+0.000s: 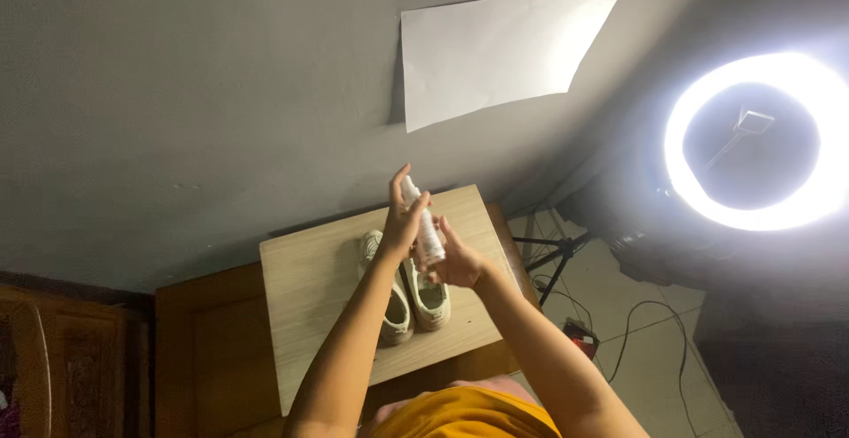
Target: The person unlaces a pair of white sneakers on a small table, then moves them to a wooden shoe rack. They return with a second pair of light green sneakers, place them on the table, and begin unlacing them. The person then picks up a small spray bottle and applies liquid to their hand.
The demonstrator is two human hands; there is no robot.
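Note:
A white spray bottle [429, 236] is held up above the table by both hands. My left hand [402, 219] wraps its upper part, fingers by the cap. My right hand [458, 263] grips its lower part from the right. Below them a pair of pale, whitish sneakers [409, 301] lies side by side on a light wooden board [309, 297], toes pointing toward the wall. My forearms partly cover the shoes.
The board rests on a darker brown wooden table [208, 350]. A white paper sheet [495, 49] hangs on the grey wall. A lit ring light [756, 142] on a black tripod [553, 257] stands at right, with cables and a small red-and-black device [584, 336] on the tiled floor.

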